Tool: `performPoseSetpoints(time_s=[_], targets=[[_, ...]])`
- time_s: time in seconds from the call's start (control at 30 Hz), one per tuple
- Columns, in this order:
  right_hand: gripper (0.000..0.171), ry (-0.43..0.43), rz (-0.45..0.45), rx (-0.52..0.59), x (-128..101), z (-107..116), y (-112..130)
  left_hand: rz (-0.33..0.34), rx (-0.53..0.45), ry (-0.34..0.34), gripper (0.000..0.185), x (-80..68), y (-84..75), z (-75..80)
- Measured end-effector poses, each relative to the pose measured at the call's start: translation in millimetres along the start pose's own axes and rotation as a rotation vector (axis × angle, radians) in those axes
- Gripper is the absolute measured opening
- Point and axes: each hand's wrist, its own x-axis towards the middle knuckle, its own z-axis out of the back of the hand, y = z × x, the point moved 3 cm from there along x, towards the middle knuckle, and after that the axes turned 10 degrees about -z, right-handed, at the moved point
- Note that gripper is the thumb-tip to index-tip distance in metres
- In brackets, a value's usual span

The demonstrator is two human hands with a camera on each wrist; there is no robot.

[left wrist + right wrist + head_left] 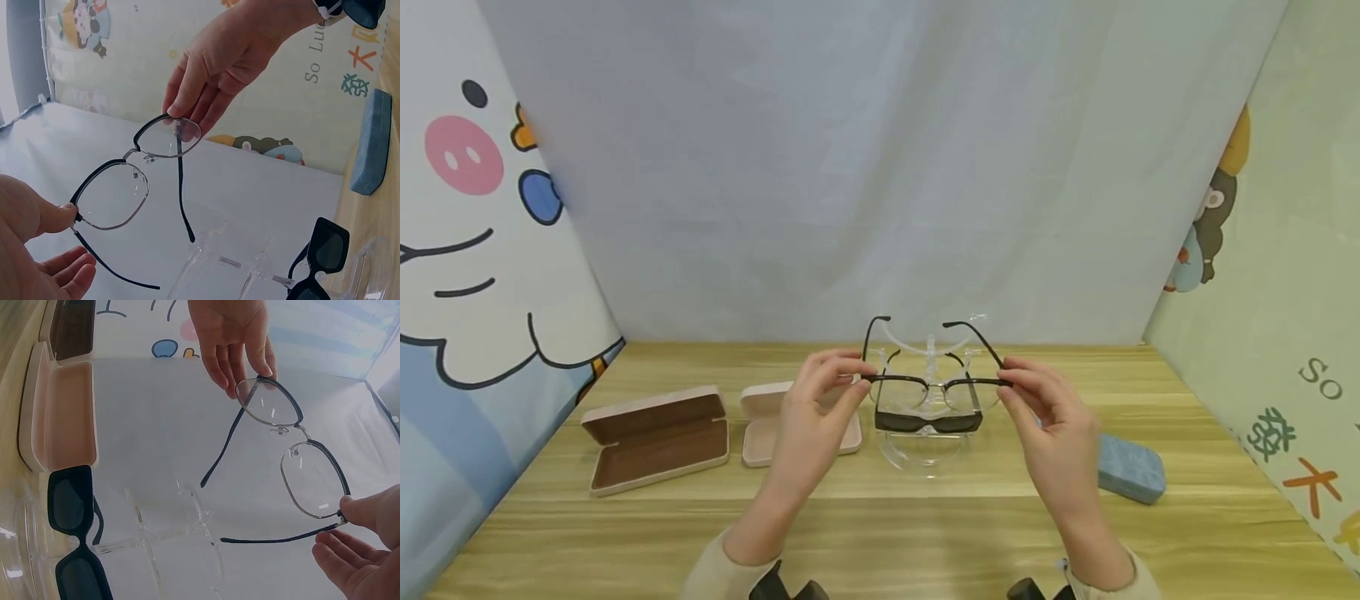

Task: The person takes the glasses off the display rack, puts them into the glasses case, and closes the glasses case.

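Observation:
Thin black half-rim glasses (897, 380) with clear lenses hang in the air, temples unfolded and pointing away from me. My left hand (852, 383) pinches the left hinge corner, and my right hand (1009, 385) pinches the right one. In the left wrist view the left hand (72, 220) holds the glasses (112, 195) by thumb and fingers, with the right hand (181, 107) on the far rim. The right wrist view shows the right hand (337, 522) at the glasses' (312, 478) hinge. Just below stands a clear acrylic stand (925, 457) carrying black sunglasses (928, 422).
On the wooden table, an open case with a brown lining (655, 437) lies at the left, a pink case (758, 425) beside it, partly behind my left hand. A blue case (1131, 472) lies at the right. Fabric walls enclose three sides.

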Motion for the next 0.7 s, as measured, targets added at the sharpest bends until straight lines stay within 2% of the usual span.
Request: performPoseSetpoints(time_s=[0.2,0.47,0.7], targets=[[0.014,0.008,-0.024,-0.011,0,-4,-9,0.010,-0.059,-0.014,0.010,-0.2,8.6,-1.0],[0.016,0.024,0.019,-0.009,2,-7,-10,-0.012,-0.104,-0.022,0.010,1.1,12.6,1.9],[0.017,0.047,0.045,0.010,7,-9,-8,-0.029,-0.065,-0.021,0.010,0.8,15.8,5.9]])
